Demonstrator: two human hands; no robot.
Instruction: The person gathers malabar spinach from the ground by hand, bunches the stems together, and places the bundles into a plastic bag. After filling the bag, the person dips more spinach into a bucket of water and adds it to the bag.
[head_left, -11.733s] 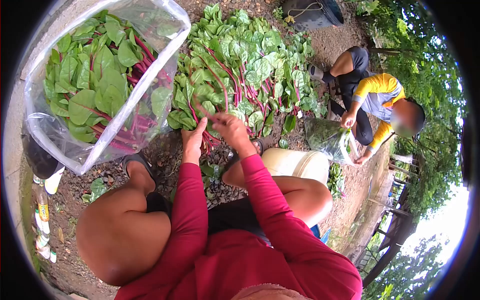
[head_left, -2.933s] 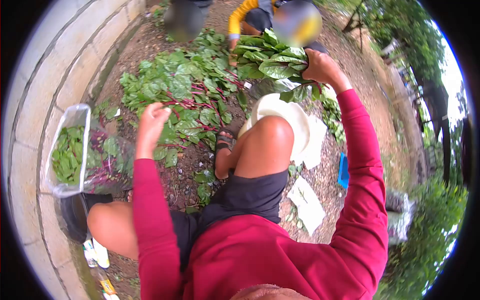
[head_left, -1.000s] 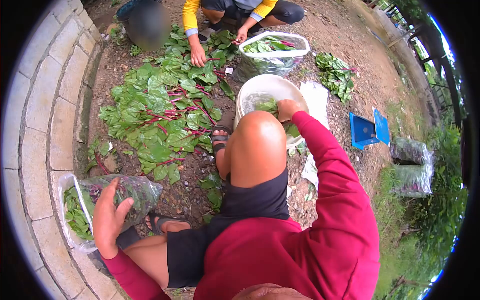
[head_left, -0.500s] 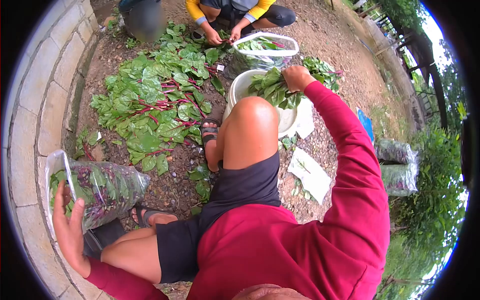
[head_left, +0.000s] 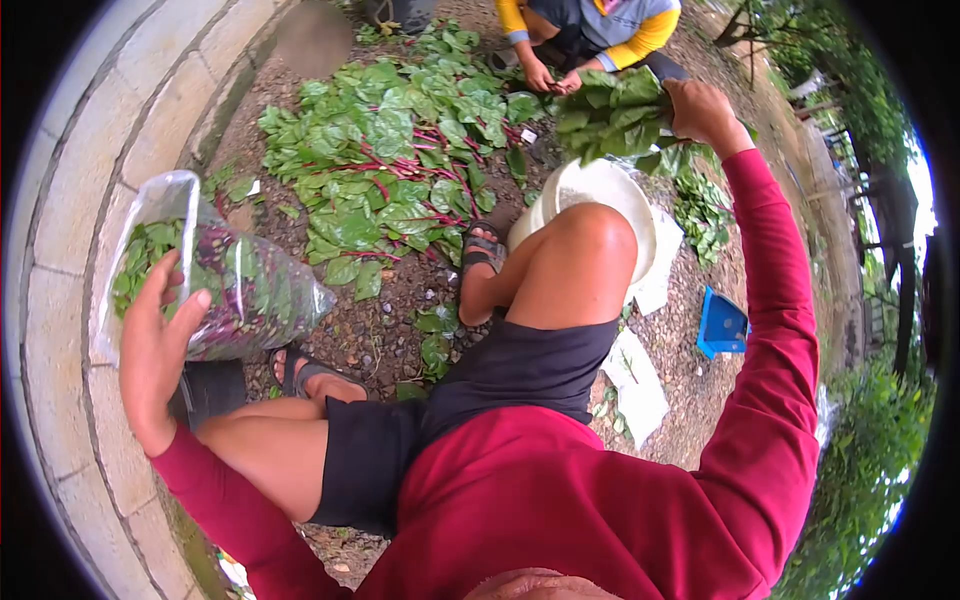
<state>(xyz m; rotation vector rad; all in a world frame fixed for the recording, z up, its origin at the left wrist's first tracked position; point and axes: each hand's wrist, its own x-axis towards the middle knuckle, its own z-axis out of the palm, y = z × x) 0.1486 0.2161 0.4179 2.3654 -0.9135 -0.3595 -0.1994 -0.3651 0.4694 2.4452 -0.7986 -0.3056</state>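
While over bucket [head_left: 628,192] — right hand [head_left: 705,112] tight on leaves [head_left: 610,115], left hand [head_left: 155,350] curled on bag [head_left: 255,290].

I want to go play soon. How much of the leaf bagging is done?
Partly done: the bag, held by the left hand, already has lots of leaves. Right now the right hand holds a bunch up above the white bucket. Left to do: a big pile of leaves lies on the ground.

Green leaves [head_left: 400,170] with red-purple stems, white bucket [head_left: 600,190], blue tray [head_left: 722,325], crimson sleeves [head_left: 780,300].
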